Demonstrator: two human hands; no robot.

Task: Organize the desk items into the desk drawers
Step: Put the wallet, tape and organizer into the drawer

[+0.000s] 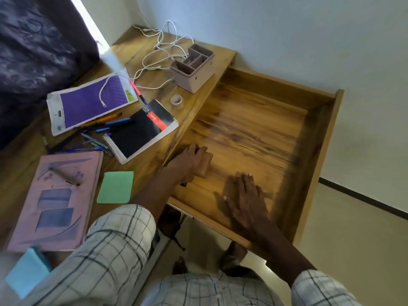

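The wooden drawer [256, 127] stands pulled wide open on the right side of the desk [141, 171]. My left hand [187, 162] rests inside the drawer at its near left corner, closed around a small pinkish-tan block [204, 167]. My right hand [245, 195] lies flat on the drawer floor near its front edge, fingers spread, holding nothing. On the desktop lie a black spiral notebook [143, 131], a purple packet [92, 102], several loose pens [103, 127], a pink book [55, 202] with a pen [66, 178] on it, a green pad [116, 187], and a blue pad [26, 270].
A beige compartment organizer [194, 69] stands at the desk's far edge beside tangled white cables [161, 51]. A roll of clear tape [177, 101] lies near the drawer side. A dark curtain [37, 51] hangs at the left. Tiled floor shows below the drawer.
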